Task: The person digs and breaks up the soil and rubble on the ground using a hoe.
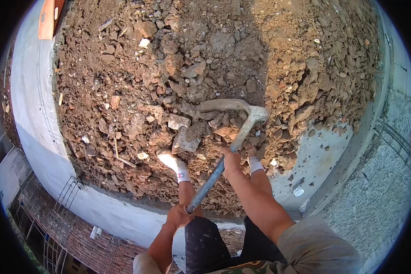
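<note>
A hoe point(208, 181) with a long bluish-grey handle and a worn, curved metal head slants across the middle of the view. My left hand point(179, 216) is wrapped round the lower end of its handle, near my thigh. Farther up the handle, my right hand point(231, 160) grips it below the head. The hoe's blade point(223, 105) points left and lies over the broken soil and rubble point(137, 109), close to a grey chunk of concrete point(186, 139). How deep the blade's edge sits in the soil I cannot tell.
My feet in white socks point(182, 175) stand among loose stones. Low pale concrete walls point(34, 82) border the soil at left and right. Bare rebar point(395, 137) sticks out at right. A white pipe end point(298, 191) shows in the concrete. Orange boards point(47, 20) lie top left.
</note>
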Tool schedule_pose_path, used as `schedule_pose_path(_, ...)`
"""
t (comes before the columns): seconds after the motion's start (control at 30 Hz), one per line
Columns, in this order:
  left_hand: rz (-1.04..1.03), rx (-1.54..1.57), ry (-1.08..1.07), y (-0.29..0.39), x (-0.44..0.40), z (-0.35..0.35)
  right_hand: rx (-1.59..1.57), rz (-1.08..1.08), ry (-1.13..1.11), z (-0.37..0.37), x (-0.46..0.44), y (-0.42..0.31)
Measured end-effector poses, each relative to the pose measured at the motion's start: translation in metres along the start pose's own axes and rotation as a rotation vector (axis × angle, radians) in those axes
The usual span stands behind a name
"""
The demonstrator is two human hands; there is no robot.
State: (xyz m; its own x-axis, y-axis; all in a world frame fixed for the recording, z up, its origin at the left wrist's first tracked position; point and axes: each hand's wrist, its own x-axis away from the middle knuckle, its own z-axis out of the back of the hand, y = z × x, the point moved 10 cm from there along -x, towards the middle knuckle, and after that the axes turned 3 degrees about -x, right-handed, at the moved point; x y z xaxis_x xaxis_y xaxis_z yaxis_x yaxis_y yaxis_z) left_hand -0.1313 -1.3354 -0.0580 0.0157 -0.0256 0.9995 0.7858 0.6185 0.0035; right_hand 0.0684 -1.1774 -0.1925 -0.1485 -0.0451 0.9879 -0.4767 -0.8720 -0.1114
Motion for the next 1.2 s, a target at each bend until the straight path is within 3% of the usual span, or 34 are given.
schedule_pose_path(0.1, -0.022, -0.129, -0.181, -0.04, 0.027, -0.019, -0.056, -0.116, 0.096, 0.044, 0.023, 0.07)
schedule_pose_path(0.2, -0.028, -0.159, -0.302, -0.059, 0.041, -0.023, -0.131, -0.164, 0.087, 0.058, 0.046, 0.093)
schedule_pose_path(0.3, -0.088, -0.168, -0.24, -0.035, 0.03, 0.0, -0.193, -0.078, 0.077, 0.042, 0.053, 0.053)
schedule_pose_path(0.4, -0.127, -0.13, 0.068, -0.025, -0.048, 0.019, -0.171, 0.137, -0.121, -0.034, 0.049, -0.042)
schedule_pose_path(0.47, -0.234, 0.026, 0.406, 0.034, -0.052, 0.117, -0.079, 0.383, -0.332, -0.12, 0.057, -0.122)
schedule_pose_path(0.53, -0.278, 0.241, 0.574, 0.058, -0.066, 0.192, -0.036, 0.492, -0.513, -0.21, 0.054, -0.182)
schedule_pose_path(0.6, -0.22, 0.236, 0.618, 0.068, -0.078, 0.255, 0.009, 0.485, -0.678, -0.294, 0.035, -0.216)
schedule_pose_path(0.7, -0.223, 0.408, 0.514, 0.057, -0.099, 0.264, 0.247, 0.522, -0.507, -0.344, 0.012, -0.205)
schedule_pose_path(0.8, -0.214, 0.623, 0.338, 0.048, -0.103, 0.204, 0.415, 0.463, -0.382, -0.331, -0.02, -0.156)
schedule_pose_path(0.87, -0.121, 0.435, 0.365, 0.048, -0.084, 0.177, 0.433, 0.442, -0.325, -0.296, -0.008, -0.142)
schedule_pose_path(1.07, -0.109, 0.361, 0.178, 0.032, -0.015, 0.108, 0.313, 0.259, -0.234, -0.203, 0.024, -0.095)
schedule_pose_path(1.13, -0.012, 0.344, 0.27, -0.005, 0.0, 0.069, 0.302, 0.129, -0.204, -0.167, 0.021, -0.05)
schedule_pose_path(1.2, 0.0, 0.277, 0.022, -0.024, 0.027, 0.032, 0.287, 0.049, -0.137, -0.114, 0.024, 0.006)
